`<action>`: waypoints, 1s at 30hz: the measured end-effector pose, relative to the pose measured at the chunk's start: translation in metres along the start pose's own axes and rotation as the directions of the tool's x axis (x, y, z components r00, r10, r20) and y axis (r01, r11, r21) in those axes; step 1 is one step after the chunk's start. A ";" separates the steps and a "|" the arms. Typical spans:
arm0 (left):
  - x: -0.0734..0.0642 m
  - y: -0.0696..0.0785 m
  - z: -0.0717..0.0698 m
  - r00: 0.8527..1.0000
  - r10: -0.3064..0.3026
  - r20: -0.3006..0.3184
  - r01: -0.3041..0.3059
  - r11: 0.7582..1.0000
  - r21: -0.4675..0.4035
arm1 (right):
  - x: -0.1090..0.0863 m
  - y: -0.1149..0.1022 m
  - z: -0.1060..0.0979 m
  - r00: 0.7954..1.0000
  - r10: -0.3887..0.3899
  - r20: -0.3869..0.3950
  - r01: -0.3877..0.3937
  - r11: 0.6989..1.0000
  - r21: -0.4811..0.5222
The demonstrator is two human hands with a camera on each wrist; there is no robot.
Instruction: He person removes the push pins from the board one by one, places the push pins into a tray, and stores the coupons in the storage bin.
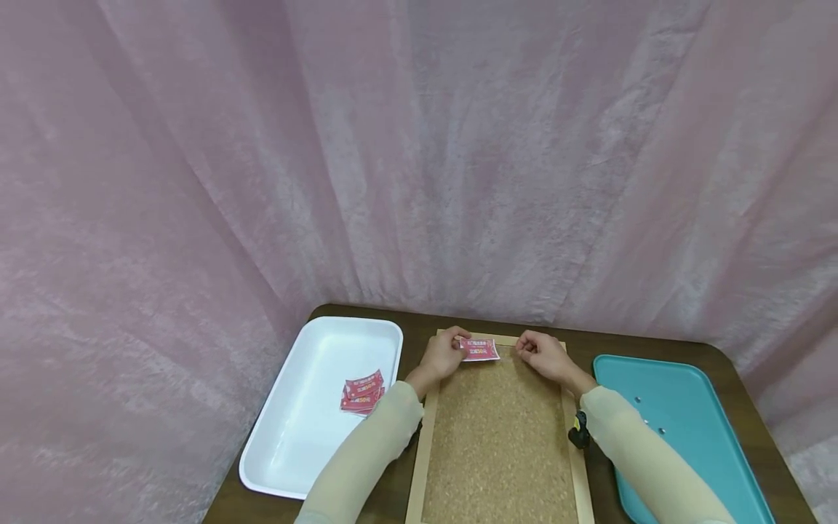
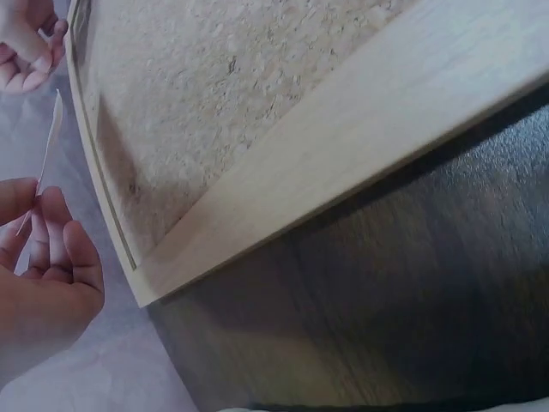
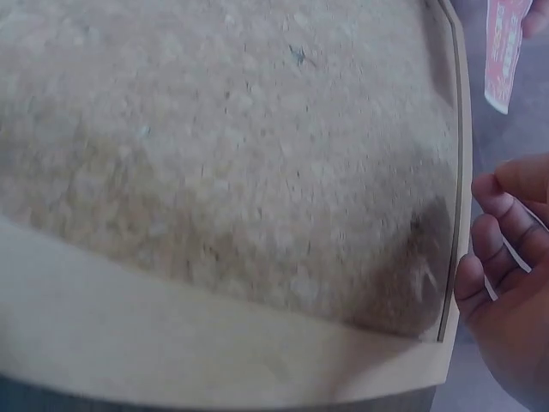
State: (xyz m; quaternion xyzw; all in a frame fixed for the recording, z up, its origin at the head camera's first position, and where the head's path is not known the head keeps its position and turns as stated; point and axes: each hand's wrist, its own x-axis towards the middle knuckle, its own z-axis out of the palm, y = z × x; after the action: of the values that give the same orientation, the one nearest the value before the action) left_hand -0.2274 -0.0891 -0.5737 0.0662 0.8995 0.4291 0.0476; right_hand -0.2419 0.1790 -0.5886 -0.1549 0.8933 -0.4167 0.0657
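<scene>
My left hand [image 1: 444,354] pinches a red printed coupon [image 1: 480,350] by its left end, between thumb and fingers. The coupon is raised near the top edge of a framed cork board [image 1: 500,437]; the left wrist view shows the slip [image 2: 53,137] almost edge-on. Near the board's top right corner is my right hand [image 1: 545,355], its thumb and index fingertip brought together and the other fingers curled. Whether anything tiny sits between those fingertips is too small to tell. The right wrist view shows this hand [image 3: 515,283] beside the wooden frame [image 3: 464,172].
On the left, a white tray [image 1: 314,364] holds several more red coupons [image 1: 362,394]. To the right lies a teal tray [image 1: 681,407] with several small shiny metal pieces [image 1: 661,431]. The dark wooden table [image 1: 710,353] meets a pink curtain [image 1: 458,182] behind.
</scene>
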 end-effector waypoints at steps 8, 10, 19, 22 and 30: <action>-0.007 0.002 -0.016 1.000 0.026 -0.007 -0.027 0.999 -0.028 | -0.007 0.008 -0.011 1.000 -0.012 -0.009 0.012 1.000 0.011; -0.009 0.002 -0.020 1.000 0.029 -0.004 -0.029 0.999 -0.034 | -0.010 0.011 -0.014 1.000 -0.018 -0.014 0.018 1.000 0.009; -0.015 0.003 -0.041 0.997 0.071 -0.018 -0.072 0.997 -0.014 | -0.028 0.023 -0.037 0.999 0.020 -0.038 -0.021 1.000 -0.020; -0.016 0.003 -0.050 0.996 0.088 -0.018 -0.088 0.996 -0.010 | -0.034 0.025 -0.043 0.998 0.034 -0.052 -0.034 0.999 -0.012; -0.026 -0.009 -0.076 0.992 0.121 -0.021 -0.122 0.992 -0.038 | -0.042 0.031 -0.048 0.997 0.045 -0.069 -0.047 0.999 -0.019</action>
State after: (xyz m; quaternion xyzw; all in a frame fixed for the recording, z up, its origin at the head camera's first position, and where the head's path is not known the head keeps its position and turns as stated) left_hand -0.2135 -0.1574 -0.5325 0.1159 0.8857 0.4493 0.0145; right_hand -0.2206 0.2468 -0.5820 -0.1205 0.9026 -0.4110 0.0431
